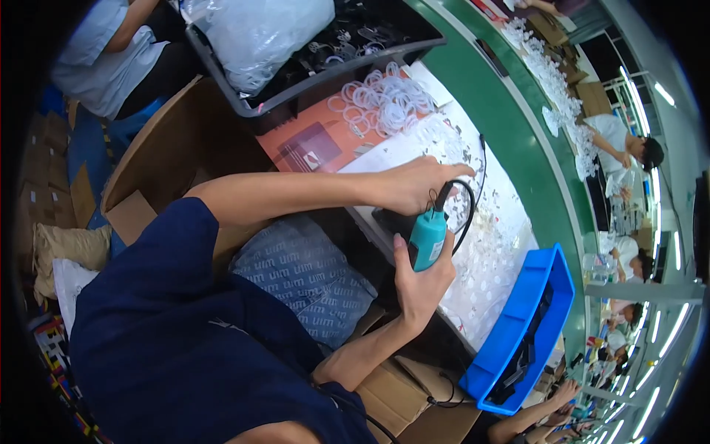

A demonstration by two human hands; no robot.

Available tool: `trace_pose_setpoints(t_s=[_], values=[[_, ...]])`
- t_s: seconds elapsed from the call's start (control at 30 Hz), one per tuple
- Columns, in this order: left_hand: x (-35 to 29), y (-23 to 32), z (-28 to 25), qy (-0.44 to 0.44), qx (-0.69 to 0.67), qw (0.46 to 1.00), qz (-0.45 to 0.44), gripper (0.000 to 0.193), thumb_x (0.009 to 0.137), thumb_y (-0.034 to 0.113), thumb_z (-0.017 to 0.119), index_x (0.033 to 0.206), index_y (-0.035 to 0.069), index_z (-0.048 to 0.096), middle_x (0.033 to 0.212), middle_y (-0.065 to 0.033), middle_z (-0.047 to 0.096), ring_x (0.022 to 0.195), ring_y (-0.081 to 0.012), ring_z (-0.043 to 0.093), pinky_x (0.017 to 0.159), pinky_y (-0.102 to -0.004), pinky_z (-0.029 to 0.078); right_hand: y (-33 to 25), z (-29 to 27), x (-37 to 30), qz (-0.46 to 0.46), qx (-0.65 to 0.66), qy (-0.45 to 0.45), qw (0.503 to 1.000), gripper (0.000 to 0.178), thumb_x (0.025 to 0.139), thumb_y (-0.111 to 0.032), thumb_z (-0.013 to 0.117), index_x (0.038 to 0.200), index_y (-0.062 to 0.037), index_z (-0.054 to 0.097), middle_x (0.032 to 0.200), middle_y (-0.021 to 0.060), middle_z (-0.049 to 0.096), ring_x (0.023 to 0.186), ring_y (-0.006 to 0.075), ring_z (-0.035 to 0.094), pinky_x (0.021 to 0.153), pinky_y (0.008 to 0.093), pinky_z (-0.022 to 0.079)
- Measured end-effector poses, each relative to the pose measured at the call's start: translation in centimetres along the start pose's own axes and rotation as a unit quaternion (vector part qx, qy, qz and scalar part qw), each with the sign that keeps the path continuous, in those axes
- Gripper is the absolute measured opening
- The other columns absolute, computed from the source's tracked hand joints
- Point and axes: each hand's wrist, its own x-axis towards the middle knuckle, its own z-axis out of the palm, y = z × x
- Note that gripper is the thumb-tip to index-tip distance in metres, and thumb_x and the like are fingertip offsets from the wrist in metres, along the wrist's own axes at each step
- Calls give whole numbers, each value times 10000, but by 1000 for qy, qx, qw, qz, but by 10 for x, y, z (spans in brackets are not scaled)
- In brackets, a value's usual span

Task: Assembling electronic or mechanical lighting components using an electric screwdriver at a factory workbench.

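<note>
One teal, cylindrical, plastic-cased corded tool (430,229), clasped in my right hand (424,287); my left hand (407,186) beside its curved black cord (472,210), fingers' hold: cannot tell

Left arm (288,196) outstretched, left hand (405,186) with one finger (461,171) extended, right hand (427,286) curled in a grip

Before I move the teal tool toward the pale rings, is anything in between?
Yes. In this view, your left hand lies between the teal tool, held in your right hand, and the pale rings.
</note>
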Motion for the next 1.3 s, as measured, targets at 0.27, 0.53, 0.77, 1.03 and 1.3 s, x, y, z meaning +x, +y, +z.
trace_pose_setpoints(t_s=[0.27,0.53,0.77,1.03,1.3], values=[[5,0,-11,-34,65,997,32,630,710,64,633,1296,22,406,672,-202,601,683,-370,626,599,-405,476,-3,-1,-2,-54,-36,4,998,397,697,-167,736,994,4,536,697,188,579,619,322,576,626,369,467],[10,16,-24,18,66,998,-14,299,794,39,531,1084,33,603,836,-212,650,789,-349,637,733,-415,493,32,-3,-39,9,131,92,987,308,782,-59,634,1071,10,550,1038,169,620,430,97,454,418,205,374],[75,60,-196,-54,513,840,-169,218,715,137,600,905,68,683,867,-196,662,815,-343,648,691,-426,516,19,-34,-32,-50,233,261,936,317,820,-125,558,1051,61,448,1268,288,493,397,126,474,407,219,374],[85,-91,-244,-124,593,759,-241,298,685,161,631,943,15,664,936,-207,659,906,-353,638,756,-442,517,23,-30,-38,-46,214,269,938,352,850,-194,573,1039,80,459,1155,289,561,392,113,459,490,243,410],[91,-73,-237,-125,616,757,-176,279,663,170,720,895,20,675,911,-189,664,889,-336,649,740,-427,531,28,-25,-46,-40,257,269,927,359,822,-168,588,1061,57,444,1156,335,537,372,125,461,408,211,370]])
